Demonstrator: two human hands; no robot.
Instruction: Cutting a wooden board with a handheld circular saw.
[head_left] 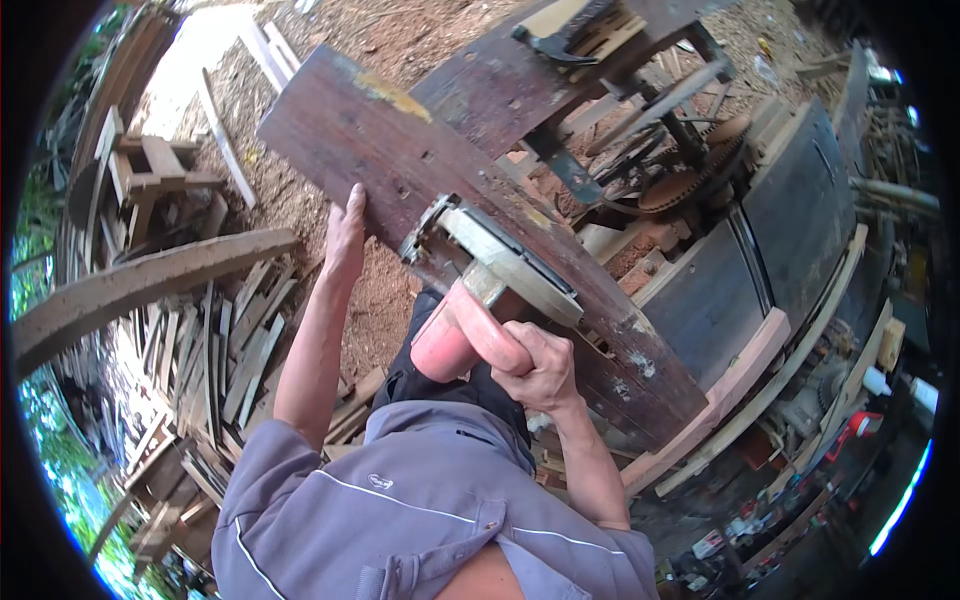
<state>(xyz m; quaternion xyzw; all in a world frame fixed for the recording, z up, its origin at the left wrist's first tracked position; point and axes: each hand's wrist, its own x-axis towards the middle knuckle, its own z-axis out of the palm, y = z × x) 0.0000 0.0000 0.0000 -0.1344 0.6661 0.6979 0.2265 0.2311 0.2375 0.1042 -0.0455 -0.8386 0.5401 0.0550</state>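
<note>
A long, dark reddish-brown wooden board (400,140) with worn yellowish and whitish patches lies slantwise before me. My left hand (346,235) grips its near edge towards the far left end, a digit showing on top while the other fingers are largely hidden. On the board, around its middle, sits a circular saw (445,335) with a red motor housing and a pale, dusty blade guard. My right hand (543,365) is closed round the red rear handle of that saw. The blade is hidden from this view.
Beyond the board is a dark bench (470,95) bearing a black tool (565,45). Rusty gears (668,190) and a dark metal tabletop (715,300) lie right. A curved beam (150,290), wood offcuts (235,365) and a small wooden stand (155,175) are left. Sawdust covers the ground.
</note>
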